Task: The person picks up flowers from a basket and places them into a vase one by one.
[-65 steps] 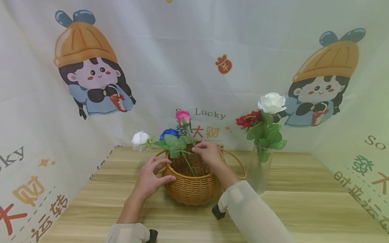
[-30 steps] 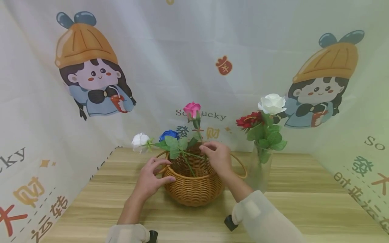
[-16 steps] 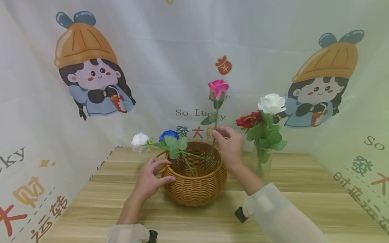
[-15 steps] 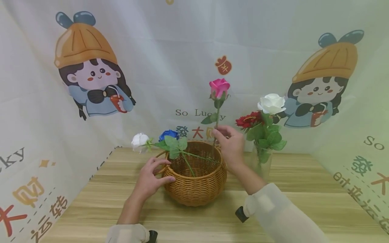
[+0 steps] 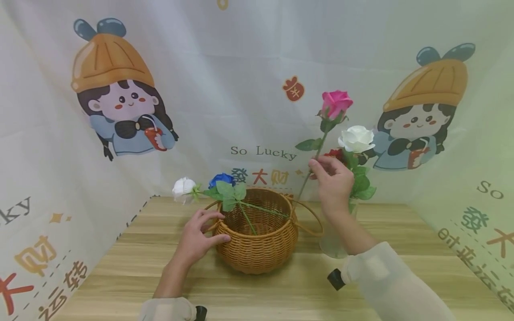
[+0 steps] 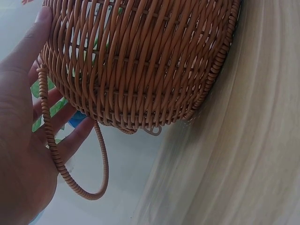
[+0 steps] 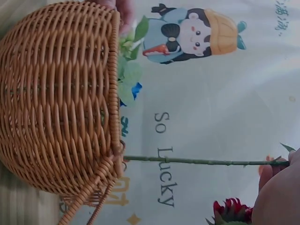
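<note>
My left hand (image 5: 198, 236) holds the brown wicker basket (image 5: 257, 254) by its left side, thumb at the front and fingers beside the handle (image 6: 101, 173). A blue rose (image 5: 221, 180) and a white rose (image 5: 184, 189) lean out over the basket's left rim, their green stems inside. My right hand (image 5: 335, 183) pinches the stem of a pink rose (image 5: 336, 104), raised above and right of the basket. That stem (image 7: 197, 161) slants down to the basket's right rim; whether its end is inside cannot be seen.
Behind my right hand stands a clear vase (image 5: 333, 247) with another white rose (image 5: 356, 139) and a red flower (image 5: 333, 154), partly hidden. The wooden table (image 5: 257, 298) meets a printed cloth backdrop (image 5: 249, 89) behind and at the sides.
The pink rose has risen and moved right with my right hand, from among the other stems to in front of the vase. My left hand stays on the basket.
</note>
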